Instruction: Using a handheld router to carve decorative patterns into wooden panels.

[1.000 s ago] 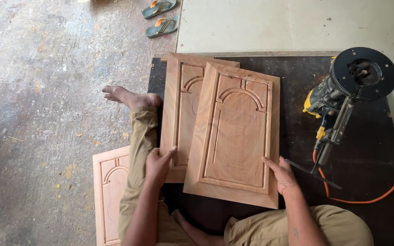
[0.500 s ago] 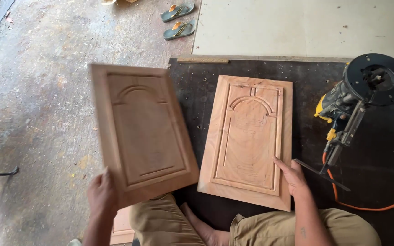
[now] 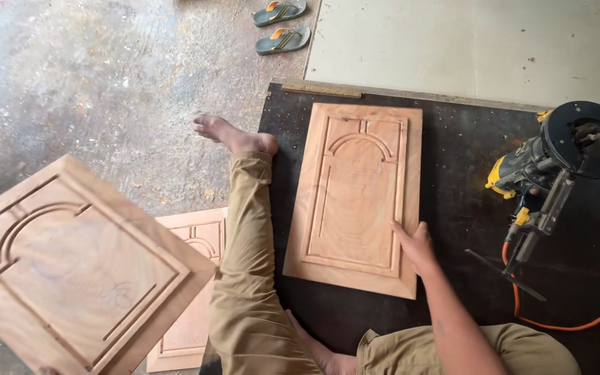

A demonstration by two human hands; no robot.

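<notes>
A: Item one, right hand?

B: My right hand lies flat, fingers spread and pressing down on the lower right part of a light-brown rectangular wooden door panel with a routed arch groove. Nothing is gripped; it is an open palm on wood. That panel lies flat on the black board surface, stretching up and to the left of my fingers.

A: Item two, left hand?

B: Barely in view at the bottom left edge, so I cannot tell how my fingers are set. A second arched-groove wooden panel is raised there, tilted, close to the camera, above the grey concrete floor.

A: Item three, other stock?

B: A third grooved wooden panel lies flat on the floor, partly hidden by the raised one and by my khaki-trousered leg.

A: Item four, tools?

B: A yellow-and-black electric router with a round black base lies on its side on the surface, well right of my right fingers, with an orange cable trailing away below it.

A: Item five?

B: A pair of green and orange sandals, on the floor far above my fingers.
</notes>
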